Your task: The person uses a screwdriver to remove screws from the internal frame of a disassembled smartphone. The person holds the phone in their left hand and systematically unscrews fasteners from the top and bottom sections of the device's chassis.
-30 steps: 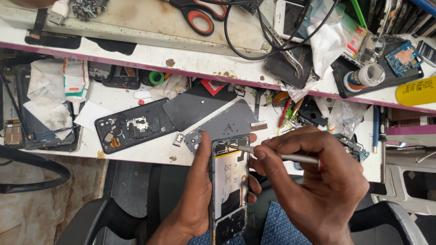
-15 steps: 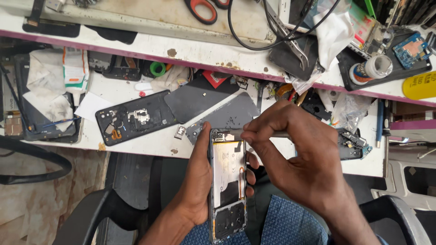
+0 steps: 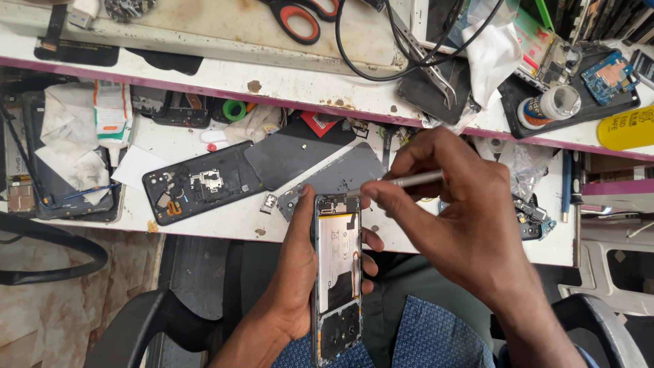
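Phone (image 3: 337, 272) w/ its back cover off sits upright in my left hand (image 3: 294, 283), over the lap and just below the edge of the white bench (image 3: 225, 221). The thumb runs up the phone's left edge, fingers wrapped round the right, so that hand is clamped on the frame. I can see the pale battery in the middle and the dark board sections top and btm. My right hand (image 3: 463, 218) is pinched shut on a thin silver tool (image 3: 402, 182), held nearly level, tip at the phone's top right corner; looks like tweezers or a driver, but I can't tell which from here. On the bench just left of the phone lies another opened phone body (image 3: 201, 184), black, w/ two grey back covers (image 3: 320, 160) beside it. Scissors w/ red handles (image 3: 303, 17) and a black cable (image 3: 368, 65) lie on the upper shelf.
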